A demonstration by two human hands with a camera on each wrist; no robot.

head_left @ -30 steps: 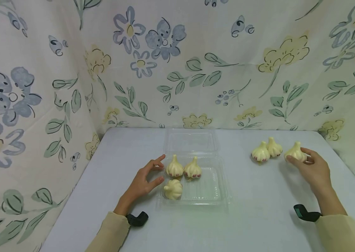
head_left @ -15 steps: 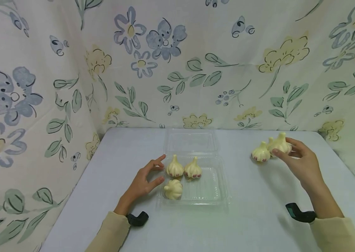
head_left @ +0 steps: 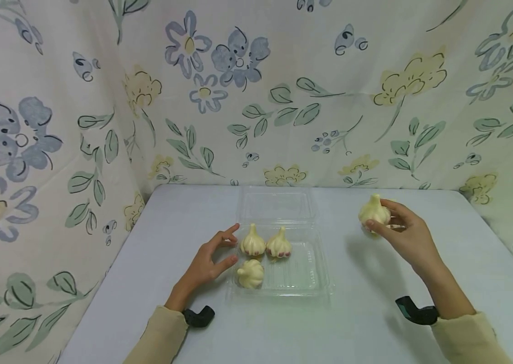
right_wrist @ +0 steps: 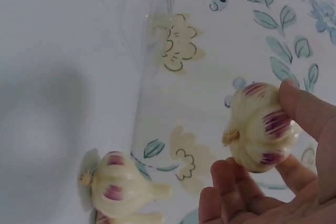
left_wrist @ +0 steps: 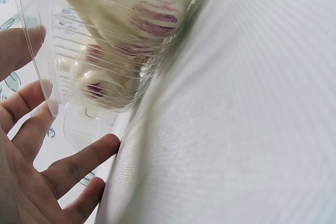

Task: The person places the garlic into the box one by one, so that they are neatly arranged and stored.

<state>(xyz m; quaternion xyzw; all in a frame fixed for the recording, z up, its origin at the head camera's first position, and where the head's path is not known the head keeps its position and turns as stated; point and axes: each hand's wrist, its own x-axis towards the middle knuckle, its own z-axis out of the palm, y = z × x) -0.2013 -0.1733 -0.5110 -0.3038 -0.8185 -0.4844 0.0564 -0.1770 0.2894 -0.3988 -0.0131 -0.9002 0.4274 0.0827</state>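
My right hand pinches a garlic bulb between thumb and fingers, raised over the table's right side. In the right wrist view, the held bulb shows purple streaks and a root tuft. Two more bulbs, one in front, lie on the table below; the held one mostly covers them in the head view. My left hand is at the left edge of a clear plastic container, its fingers spread and touching the rim. Three bulbs, including one at front left, sit in the container's left and back part.
The container's transparent lid lies open behind it, toward the back of the table. A white cloth covers the table. A floral curtain hangs along the back and sides.
My right hand has lifted its garlic bulb off the table and carried it left, past the two other bulbs. The left hand and the container have stayed put.
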